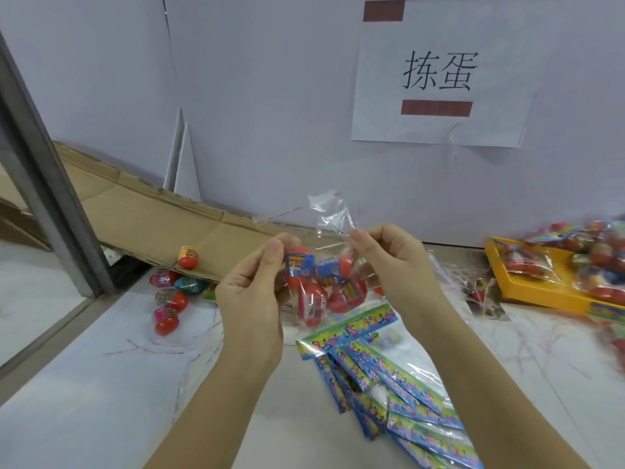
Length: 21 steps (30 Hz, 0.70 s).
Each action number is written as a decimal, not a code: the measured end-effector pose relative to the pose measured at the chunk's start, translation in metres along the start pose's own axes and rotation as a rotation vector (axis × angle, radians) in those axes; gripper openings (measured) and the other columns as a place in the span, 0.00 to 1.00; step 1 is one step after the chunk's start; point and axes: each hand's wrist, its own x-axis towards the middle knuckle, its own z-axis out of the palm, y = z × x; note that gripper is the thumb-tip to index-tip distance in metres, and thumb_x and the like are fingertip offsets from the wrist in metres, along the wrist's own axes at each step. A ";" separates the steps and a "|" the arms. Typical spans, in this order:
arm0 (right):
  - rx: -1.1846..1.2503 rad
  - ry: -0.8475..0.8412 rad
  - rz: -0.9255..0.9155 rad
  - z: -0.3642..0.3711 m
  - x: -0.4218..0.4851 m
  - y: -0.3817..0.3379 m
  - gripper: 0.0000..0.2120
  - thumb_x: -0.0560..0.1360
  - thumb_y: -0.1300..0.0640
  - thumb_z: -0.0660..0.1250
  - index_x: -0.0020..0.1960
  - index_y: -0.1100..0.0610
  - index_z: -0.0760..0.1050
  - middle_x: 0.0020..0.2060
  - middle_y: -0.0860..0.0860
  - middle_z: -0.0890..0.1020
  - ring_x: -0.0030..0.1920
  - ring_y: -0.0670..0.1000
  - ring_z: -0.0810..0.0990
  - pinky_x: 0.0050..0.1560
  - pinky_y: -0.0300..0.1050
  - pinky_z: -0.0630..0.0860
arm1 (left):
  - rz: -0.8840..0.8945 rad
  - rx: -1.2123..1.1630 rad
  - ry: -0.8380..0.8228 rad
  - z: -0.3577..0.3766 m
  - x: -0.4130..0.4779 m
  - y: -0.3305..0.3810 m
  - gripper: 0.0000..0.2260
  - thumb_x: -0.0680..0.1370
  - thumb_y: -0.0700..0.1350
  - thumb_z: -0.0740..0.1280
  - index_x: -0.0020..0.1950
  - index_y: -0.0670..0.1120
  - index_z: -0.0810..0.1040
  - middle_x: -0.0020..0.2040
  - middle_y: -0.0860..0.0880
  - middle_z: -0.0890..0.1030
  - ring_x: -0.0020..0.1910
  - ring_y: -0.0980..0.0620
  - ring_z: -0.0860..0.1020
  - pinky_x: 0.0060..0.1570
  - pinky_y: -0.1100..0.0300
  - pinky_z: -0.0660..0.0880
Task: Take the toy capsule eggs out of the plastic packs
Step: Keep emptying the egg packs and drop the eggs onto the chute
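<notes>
1. Left hand: fingers curled, with thumb and forefinger pinching the left side of the pack beside an egg.
2. Right hand: fingers curled, with thumb and forefinger pinching the pack's upper right edge. The other fingers are folded toward the palm.
3. Pack: clear plastic, held between both hands above the table, near the middle of the view. Its crumpled top sticks up above the fingers.
4. Eggs: several red capsules with printed wrap labels, all inside the pack and bunched in its lower part between the hands. The exact count cannot be told.
5. Loose eggs: a small cluster on the table to the left of the left hand, red with pink, blue and green halves.
6. Single egg: orange-topped, standing on the edge of the cardboard, just above the cluster.
7. Cardboard: a flattened sheet lying along the foot of the wall.
8. Cards: a fanned pile of colourful printed header strips with clear plastic, on the table under the right forearm. The top one lies just below the pack, and whether it is attached cannot be told.
9. Tray: yellow, at the far right, and blurred.
10. Full packs: heaped in the tray, and blurred.
11. Sign: white paper taped to the wall, with two printed characters.
12. Post: grey metal, slanting at the left.
</notes>
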 end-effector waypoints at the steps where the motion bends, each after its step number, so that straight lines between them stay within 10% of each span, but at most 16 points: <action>1: -0.003 0.028 0.005 0.001 -0.001 0.000 0.08 0.78 0.56 0.66 0.39 0.55 0.75 0.28 0.45 0.81 0.26 0.42 0.77 0.26 0.32 0.71 | 0.006 -0.004 0.011 0.000 -0.001 0.001 0.06 0.70 0.46 0.70 0.41 0.47 0.87 0.40 0.48 0.86 0.36 0.55 0.84 0.33 0.65 0.78; 5: -0.354 0.223 -0.272 0.008 -0.007 0.002 0.11 0.75 0.55 0.70 0.51 0.44 0.71 0.42 0.42 0.78 0.39 0.41 0.77 0.39 0.29 0.72 | 0.102 0.122 0.011 -0.001 -0.005 0.000 0.08 0.70 0.45 0.72 0.48 0.53 0.86 0.44 0.51 0.87 0.42 0.55 0.85 0.36 0.65 0.80; 9: -0.637 0.207 -0.755 0.011 -0.012 -0.009 0.05 0.74 0.57 0.69 0.49 0.54 0.81 0.43 0.48 0.81 0.43 0.46 0.78 0.48 0.40 0.76 | 0.233 0.283 -0.079 0.001 -0.010 0.000 0.13 0.76 0.38 0.70 0.53 0.56 0.82 0.47 0.59 0.85 0.48 0.59 0.84 0.41 0.70 0.78; 15: -0.727 0.177 -0.815 0.013 -0.015 -0.011 0.07 0.76 0.58 0.67 0.49 0.59 0.83 0.40 0.51 0.83 0.40 0.53 0.81 0.40 0.54 0.78 | 0.383 0.563 -0.147 0.000 -0.017 0.000 0.16 0.77 0.48 0.70 0.56 0.70 0.79 0.37 0.55 0.82 0.35 0.51 0.78 0.41 0.45 0.81; 21: -0.915 0.246 -0.871 0.010 -0.014 -0.013 0.08 0.75 0.57 0.66 0.43 0.57 0.83 0.35 0.50 0.83 0.35 0.55 0.80 0.40 0.49 0.74 | 0.592 0.742 -0.213 -0.001 -0.016 -0.007 0.17 0.77 0.48 0.68 0.62 0.65 0.75 0.39 0.49 0.80 0.30 0.52 0.74 0.36 0.63 0.75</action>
